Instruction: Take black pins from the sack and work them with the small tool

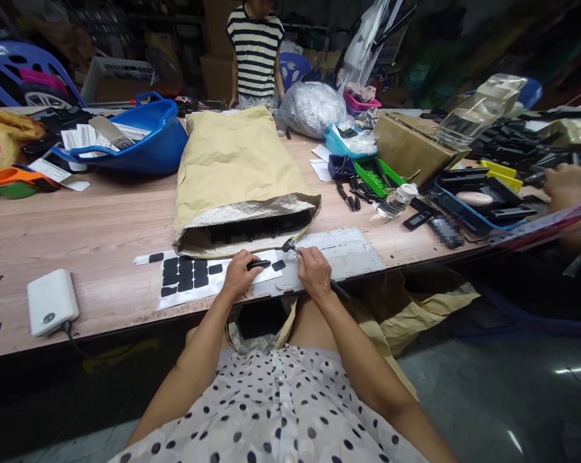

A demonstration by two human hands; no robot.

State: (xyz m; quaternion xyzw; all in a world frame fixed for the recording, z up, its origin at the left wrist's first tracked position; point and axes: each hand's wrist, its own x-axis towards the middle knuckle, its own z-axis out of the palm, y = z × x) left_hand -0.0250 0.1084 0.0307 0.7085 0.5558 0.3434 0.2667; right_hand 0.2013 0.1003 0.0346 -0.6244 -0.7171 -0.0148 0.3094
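Note:
My left hand rests over a white sheet with rows of black rounded pads, its fingers closed on a small black plastic piece. My right hand grips a small hammer; its dark head and metal shaft show at the fingertips, and the dark handle comes out behind the wrist. The hammer head is just right of the black piece, apart from it. A loose black pad lies between the hands. Beneath is a grey board. Beyond my hands, a padded paper bag opens toward me, dark pieces inside.
A white power bank with a cable lies left. Behind it stands a blue basin with papers. On the right are a green tray, a bottle and a cardboard box. A person stands opposite; another's hand is far right.

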